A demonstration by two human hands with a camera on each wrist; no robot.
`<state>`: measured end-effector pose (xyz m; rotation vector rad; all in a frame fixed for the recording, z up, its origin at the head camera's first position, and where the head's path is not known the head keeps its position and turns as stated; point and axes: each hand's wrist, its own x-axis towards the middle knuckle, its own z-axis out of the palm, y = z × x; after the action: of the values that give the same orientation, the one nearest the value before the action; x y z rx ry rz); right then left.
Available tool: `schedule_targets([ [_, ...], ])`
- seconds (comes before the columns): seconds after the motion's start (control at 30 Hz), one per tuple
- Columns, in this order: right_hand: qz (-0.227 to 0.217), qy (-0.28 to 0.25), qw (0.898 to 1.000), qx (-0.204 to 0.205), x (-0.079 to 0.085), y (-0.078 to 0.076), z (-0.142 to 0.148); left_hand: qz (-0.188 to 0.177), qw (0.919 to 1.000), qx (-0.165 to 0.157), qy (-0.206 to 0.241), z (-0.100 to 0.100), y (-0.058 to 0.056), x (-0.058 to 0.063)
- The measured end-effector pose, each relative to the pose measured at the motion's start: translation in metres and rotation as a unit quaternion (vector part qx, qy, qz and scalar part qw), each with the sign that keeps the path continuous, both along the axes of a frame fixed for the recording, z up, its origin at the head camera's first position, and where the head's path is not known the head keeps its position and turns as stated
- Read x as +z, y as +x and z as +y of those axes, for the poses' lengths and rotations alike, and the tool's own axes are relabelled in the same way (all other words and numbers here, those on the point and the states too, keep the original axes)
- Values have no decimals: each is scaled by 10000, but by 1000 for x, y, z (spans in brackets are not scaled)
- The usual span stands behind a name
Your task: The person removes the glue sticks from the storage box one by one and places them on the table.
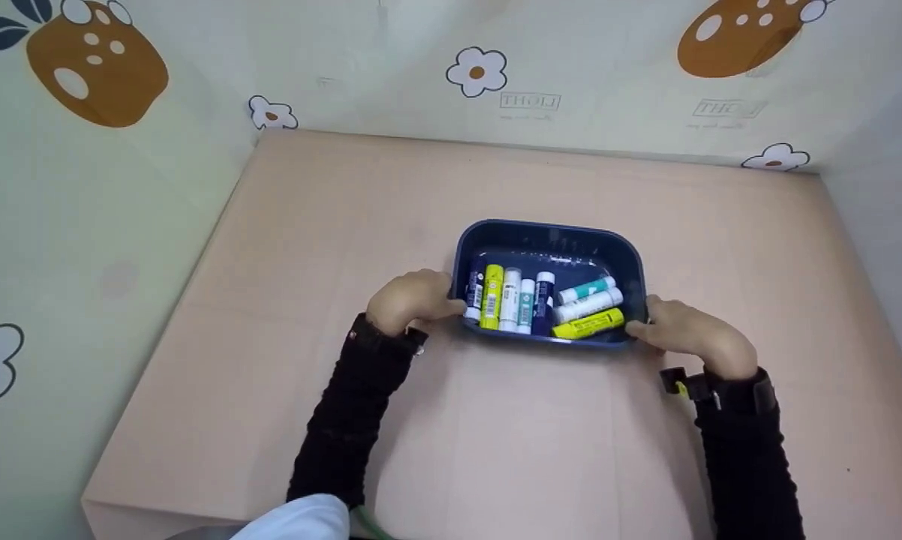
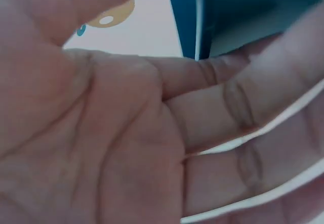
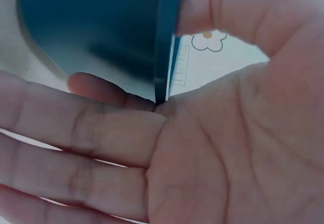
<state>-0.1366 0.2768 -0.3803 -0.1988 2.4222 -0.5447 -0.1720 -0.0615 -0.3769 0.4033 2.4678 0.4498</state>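
Note:
A dark blue plastic bin (image 1: 548, 238) is at the middle of the table, held at both ends. My left hand (image 1: 413, 300) grips its left end, thumb over the rim. The right hand (image 1: 684, 330) pinches the other end the same way. In the left wrist view, the bin's wall (image 2: 268, 16) shows between thumb and fingers; the right wrist view has the bin's side (image 3: 96, 26) likewise. Several glue sticks lie inside: a side-by-side row with a yellow glue stick (image 1: 491, 296) at left, and three slanted ones, including a white glue stick (image 1: 587, 306), at right.
The table (image 1: 331, 217) has a plain beige cover. Behind it and at the left rise pale walls (image 1: 391, 67) printed with flowers and orange fruit. Dark sleeves and wrist straps cover both forearms.

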Motion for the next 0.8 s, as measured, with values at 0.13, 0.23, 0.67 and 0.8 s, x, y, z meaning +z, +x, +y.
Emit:
schedule_targets([
  [0.13,23,146,9999,30,0,-1,0,91,9999,-61,-39,2,-5,-4],
  [0.23,137,275,9995,19,0,-1,-2,201,9995,218,145,4,-8,-10],
  [0.67,2719,93,9623,48,-8,4,-25,1189,9695,1665,1350,28,-22,-50],
  [0.8,3486,27,9364,413,-16,3,-37,1130,9679,1730,1434,29,-22,-53],
])
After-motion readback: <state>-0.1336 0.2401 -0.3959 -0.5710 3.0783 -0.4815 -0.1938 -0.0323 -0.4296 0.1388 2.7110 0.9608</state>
